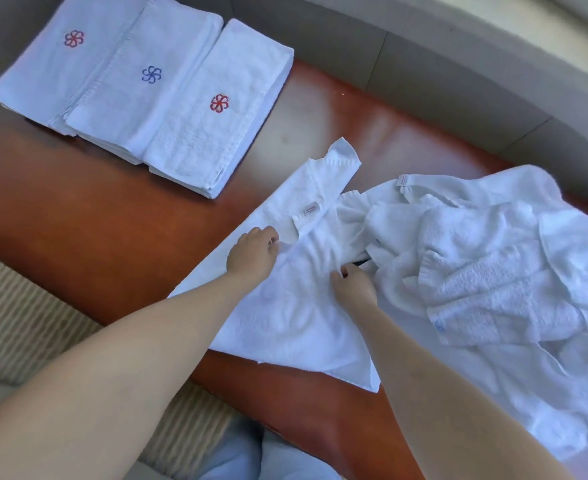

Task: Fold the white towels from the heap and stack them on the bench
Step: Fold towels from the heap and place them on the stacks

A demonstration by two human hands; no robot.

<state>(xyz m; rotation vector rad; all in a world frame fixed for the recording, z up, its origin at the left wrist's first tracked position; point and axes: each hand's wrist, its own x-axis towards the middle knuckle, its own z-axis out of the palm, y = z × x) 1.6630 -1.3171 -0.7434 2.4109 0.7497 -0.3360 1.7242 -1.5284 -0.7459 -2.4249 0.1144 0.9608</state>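
Bench, reddish wood: heap of white towels at right, three folded stacks far left, one towel spread between. Left hand and right hand each pinch its cloth with curled fingers.

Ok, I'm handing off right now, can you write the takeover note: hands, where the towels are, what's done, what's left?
Left hand: fingers curled on a fold of the towel being folded, near its label.
Right hand: pinching the same towel at its right edge, beside the heap.
Towel in work: spread on the wooden bench, partly folded, one corner over the near edge.
Done: three folded stacks at the bench's far left, with flower marks on top, red, blue, red.
Left: finish this fold, stack it, then work through the heap of unfolded towels on the right.
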